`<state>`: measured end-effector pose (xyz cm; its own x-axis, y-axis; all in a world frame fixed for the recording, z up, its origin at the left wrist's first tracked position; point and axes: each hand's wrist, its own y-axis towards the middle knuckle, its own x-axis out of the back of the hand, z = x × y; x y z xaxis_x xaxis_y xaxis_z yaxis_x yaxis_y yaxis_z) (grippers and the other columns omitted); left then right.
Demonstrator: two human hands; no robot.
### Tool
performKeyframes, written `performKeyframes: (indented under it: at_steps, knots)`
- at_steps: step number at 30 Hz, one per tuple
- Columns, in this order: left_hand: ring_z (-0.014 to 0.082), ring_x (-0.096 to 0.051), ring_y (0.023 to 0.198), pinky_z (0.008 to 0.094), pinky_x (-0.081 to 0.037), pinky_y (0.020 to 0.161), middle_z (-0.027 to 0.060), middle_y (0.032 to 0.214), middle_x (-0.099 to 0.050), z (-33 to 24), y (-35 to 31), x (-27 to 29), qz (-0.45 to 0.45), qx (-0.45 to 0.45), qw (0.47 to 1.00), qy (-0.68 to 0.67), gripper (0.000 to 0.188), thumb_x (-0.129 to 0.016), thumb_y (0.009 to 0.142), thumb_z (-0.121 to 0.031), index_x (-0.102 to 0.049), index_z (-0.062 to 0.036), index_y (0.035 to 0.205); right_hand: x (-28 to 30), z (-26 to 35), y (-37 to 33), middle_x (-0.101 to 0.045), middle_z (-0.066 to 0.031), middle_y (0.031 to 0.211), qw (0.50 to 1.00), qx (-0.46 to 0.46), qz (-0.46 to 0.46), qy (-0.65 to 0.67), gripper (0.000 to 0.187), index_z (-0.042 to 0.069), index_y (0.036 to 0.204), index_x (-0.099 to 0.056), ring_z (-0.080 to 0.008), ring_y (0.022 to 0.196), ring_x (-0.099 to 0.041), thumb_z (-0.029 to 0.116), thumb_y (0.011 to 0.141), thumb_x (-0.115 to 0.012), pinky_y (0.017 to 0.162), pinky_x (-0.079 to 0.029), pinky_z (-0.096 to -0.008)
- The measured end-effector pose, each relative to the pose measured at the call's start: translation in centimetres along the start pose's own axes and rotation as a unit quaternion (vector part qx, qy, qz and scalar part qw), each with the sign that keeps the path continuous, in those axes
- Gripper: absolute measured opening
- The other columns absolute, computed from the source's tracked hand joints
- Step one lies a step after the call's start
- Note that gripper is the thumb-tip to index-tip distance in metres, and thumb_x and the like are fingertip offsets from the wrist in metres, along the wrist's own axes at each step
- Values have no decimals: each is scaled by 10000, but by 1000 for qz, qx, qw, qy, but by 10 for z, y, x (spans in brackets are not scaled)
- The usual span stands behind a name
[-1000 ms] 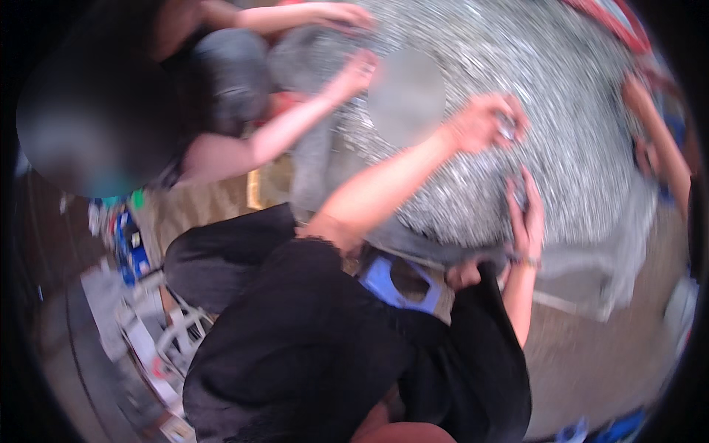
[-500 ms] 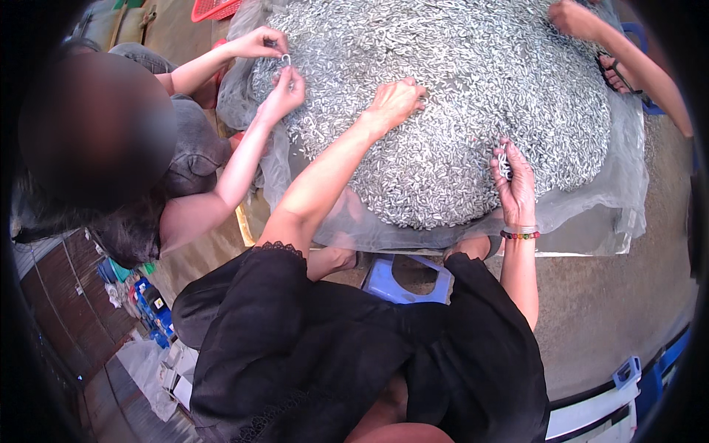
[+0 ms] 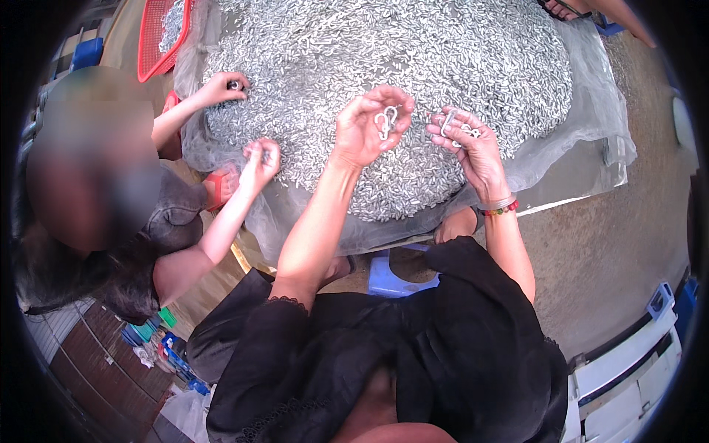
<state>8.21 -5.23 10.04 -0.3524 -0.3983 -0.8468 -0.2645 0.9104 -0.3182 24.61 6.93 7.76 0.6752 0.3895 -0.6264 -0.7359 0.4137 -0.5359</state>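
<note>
A broad heap of small silver metal hooks (image 3: 310,66) is spread over a translucent plastic sheet (image 3: 543,173). Above its near part, my left hand (image 3: 362,129) is turned palm up with curled fingers around a couple of curved metal hooks (image 3: 385,124). Close by on the right, my right hand (image 3: 480,155), with a beaded bracelet at the wrist, grips several more of these pieces; one hook (image 3: 447,122) stands up between its fingertips. The hands are near each other but apart.
At the left, a person's two hands (image 3: 221,88) work over the heap's edge, one with a small hook. A red plastic basket (image 3: 148,55) holding silver pieces stands behind. A blue stool (image 3: 388,277) is below the heap's near edge. Another person's foot (image 3: 565,9) shows at far right.
My left hand has come back from the heap and turned palm up with hooks. My right hand has moved left toward it. The neighbour's hands have drawn apart; the view has shifted.
</note>
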Motion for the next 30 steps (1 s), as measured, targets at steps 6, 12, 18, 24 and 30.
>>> performKeyframes:
  at_steps: [6,12,18,24,30]
  knots:
    - [128,-508,571,232,-424,494,48,819,-623,20,23,-12,-23,-75,790,608,202,-630,813,-205,-668,-37,918,7,-8,1,-589,-114,865,989,7,-11,-150,212,-65,1011,-578,-244,761,-663,-68,799,-564,656,-583,-302]
    - [137,-632,762,266,-479,652,55,812,-663,25,6,-15,-68,-155,702,692,117,-684,773,-102,-694,-57,881,3,-10,-3,-581,-80,827,998,-17,-6,-58,325,-55,1130,-534,-237,805,-655,-68,808,-572,688,-576,-305]
    - [109,-597,773,252,-470,654,50,826,-651,59,-7,0,-70,-149,818,552,89,-675,788,-72,-682,-27,864,22,-16,-3,-605,-103,846,1000,-22,-12,-1,228,-33,1017,-551,-231,794,-652,-62,797,-602,696,-566,-298]
    - [85,-543,705,221,-428,595,30,808,-622,54,-13,-4,-190,-98,891,401,86,-656,818,-88,-658,-16,866,-10,-12,-11,-600,-98,781,976,-52,68,-200,209,-53,999,-585,-192,678,-647,-77,792,-593,605,-552,-265]
    - [109,-552,703,219,-420,480,64,861,-606,35,-13,13,-137,-133,937,292,129,-595,862,-133,-602,-17,917,-11,-15,-5,-595,-108,830,976,-25,61,-207,287,-57,1087,-573,-166,659,-624,-77,802,-551,570,-519,-257]
